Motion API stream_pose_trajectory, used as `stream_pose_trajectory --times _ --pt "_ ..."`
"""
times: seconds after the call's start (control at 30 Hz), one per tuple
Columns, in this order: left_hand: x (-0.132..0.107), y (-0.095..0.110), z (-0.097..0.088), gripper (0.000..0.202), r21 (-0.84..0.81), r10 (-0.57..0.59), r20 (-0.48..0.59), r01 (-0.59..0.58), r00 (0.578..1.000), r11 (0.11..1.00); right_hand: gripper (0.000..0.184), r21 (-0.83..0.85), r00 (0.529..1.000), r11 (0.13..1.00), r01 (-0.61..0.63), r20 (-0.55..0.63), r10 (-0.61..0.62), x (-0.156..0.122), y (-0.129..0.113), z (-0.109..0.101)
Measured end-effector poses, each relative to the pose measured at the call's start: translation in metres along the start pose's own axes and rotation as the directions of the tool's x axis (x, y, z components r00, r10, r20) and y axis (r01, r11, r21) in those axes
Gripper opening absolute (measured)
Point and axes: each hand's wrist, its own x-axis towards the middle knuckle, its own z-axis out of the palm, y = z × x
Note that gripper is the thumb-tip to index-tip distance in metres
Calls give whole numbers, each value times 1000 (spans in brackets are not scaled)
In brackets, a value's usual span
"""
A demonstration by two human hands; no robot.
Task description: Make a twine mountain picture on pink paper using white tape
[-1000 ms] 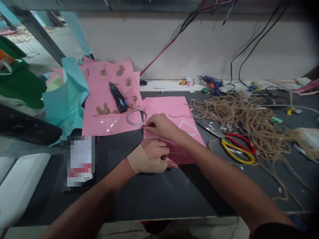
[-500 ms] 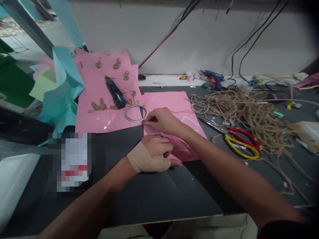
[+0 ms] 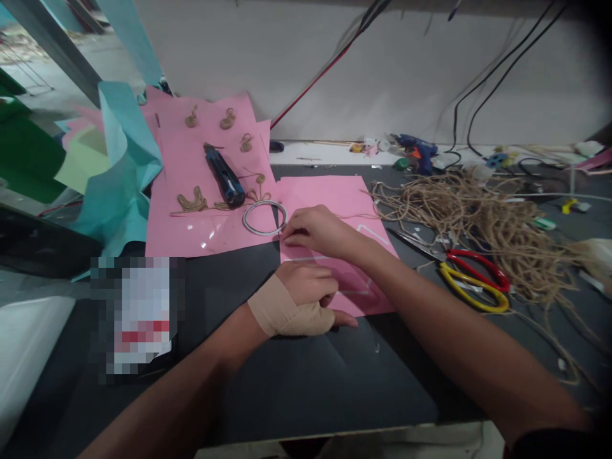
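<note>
My left hand (image 3: 306,296), wrapped in a tan bandage at the wrist, rests curled on the near edge of a pink paper sheet (image 3: 335,201) on the dark table (image 3: 296,382), thumb stretched along the sheet's edge. My right hand (image 3: 318,233) lies over the same sheet's left edge with its fingertips pinched together on something too small to make out. A white ring (image 3: 264,218) lies just left of the right hand's fingers. White taped lines show on the sheet beside my right wrist.
A second pink sheet (image 3: 205,185) at the left carries a blue utility knife (image 3: 222,175) and small jute knots. A jute twine heap (image 3: 473,217), red-yellow scissors (image 3: 473,277), a blue glue gun (image 3: 415,153), teal paper (image 3: 122,172) and cables surround the work.
The camera view shifted slightly. My right hand's fingers slid a little along the pink sheet's left edge; the left hand stayed in place on the sheet.
</note>
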Motion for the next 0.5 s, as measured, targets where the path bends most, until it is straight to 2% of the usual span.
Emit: stream_pose_trajectory --times 0.27,0.5 --pt "1 1 -2 54 -5 -19 18 20 1000 1000 12 -10 1000 1000 13 -14 -13 -1 -2 0" --pt "0 -1 -1 55 -4 -5 11 5 1000 1000 10 126 994 989 -80 -69 89 -3 -5 3"
